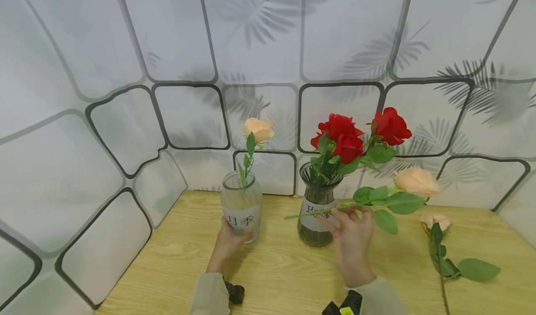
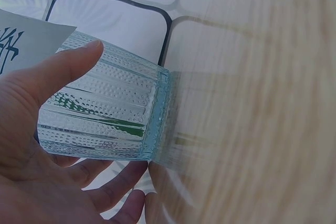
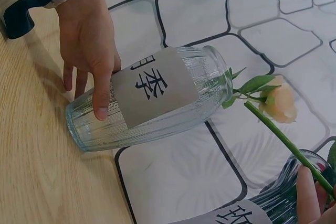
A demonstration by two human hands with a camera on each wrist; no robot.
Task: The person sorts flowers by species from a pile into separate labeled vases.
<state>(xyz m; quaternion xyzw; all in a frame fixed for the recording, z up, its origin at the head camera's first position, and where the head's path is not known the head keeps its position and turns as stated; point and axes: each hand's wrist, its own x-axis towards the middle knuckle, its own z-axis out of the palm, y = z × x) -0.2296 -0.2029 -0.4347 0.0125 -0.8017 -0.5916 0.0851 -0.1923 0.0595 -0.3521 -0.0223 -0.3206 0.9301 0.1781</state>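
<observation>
My left hand (image 1: 229, 244) grips the lower part of a clear glass vase (image 1: 247, 198), thumb in front and fingers behind. The vase stands upright with a paper label bearing characters (image 3: 152, 87) and one peach rose (image 1: 258, 130) in it. In my right hand (image 1: 355, 245) I pinch the green stem (image 3: 278, 132) of another peach rose (image 1: 416, 182). That rose lies nearly level in the air, its bloom to the right and its stem end pointing left toward the clear vase. Behind it, a darker glass vase (image 1: 317, 236) holds several red roses (image 1: 349, 148).
A further peach rose (image 1: 436, 222) lies on the wooden table (image 1: 276, 278) at the right, its stem toward the front edge. A patterned wall covering (image 1: 264, 50) rises directly behind both vases.
</observation>
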